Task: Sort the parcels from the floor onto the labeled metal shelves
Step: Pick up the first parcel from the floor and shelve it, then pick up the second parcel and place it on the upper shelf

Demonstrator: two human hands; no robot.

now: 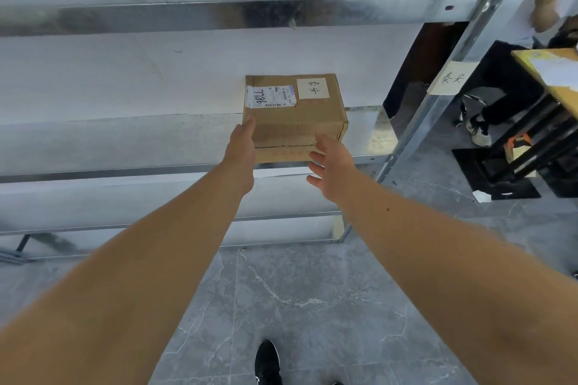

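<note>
A brown cardboard parcel (294, 116) rests on a middle metal shelf (125, 147), near the shelf's right end. It carries a white shipping label and a square white note with handwriting on top. My left hand (240, 153) lies flat against the parcel's left front corner, touching it without gripping. My right hand (331, 166) hovers just off the parcel's right front edge, fingers spread and empty. A white paper label (450, 78) with handwriting is stuck on the shelf's right upright post (438, 103).
More shelves run above (219, 12) and below (156, 222). Right of the post stand a person's legs and shoe (478, 131), a black cart (531, 141) and a yellowish box (553, 72). Grey marble floor (312, 306) and my black shoe (266, 362) lie beneath.
</note>
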